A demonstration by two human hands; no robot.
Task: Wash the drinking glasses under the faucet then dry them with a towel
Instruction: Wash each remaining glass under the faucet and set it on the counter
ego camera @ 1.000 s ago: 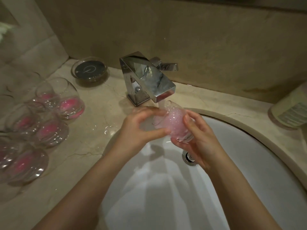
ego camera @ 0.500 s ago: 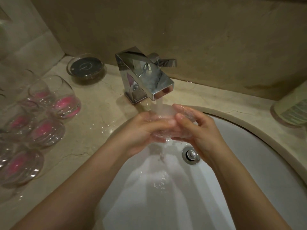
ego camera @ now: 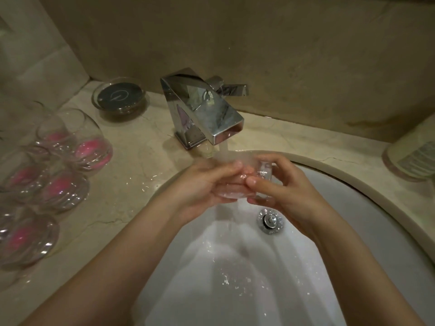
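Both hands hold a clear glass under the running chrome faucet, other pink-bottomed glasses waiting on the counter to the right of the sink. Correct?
Not quite. The head view shows the waiting clear pink-bottomed glasses on the beige marble counter to the left of the white sink. Otherwise right: left hand and right hand hold the clear drinking glass under the running chrome faucet.

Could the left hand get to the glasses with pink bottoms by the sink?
Probably yes. The clear glasses with pink bottoms stand on the beige stone counter with nothing in between. But the left hand is busy holding the clear glass under the water, so it must let go first.
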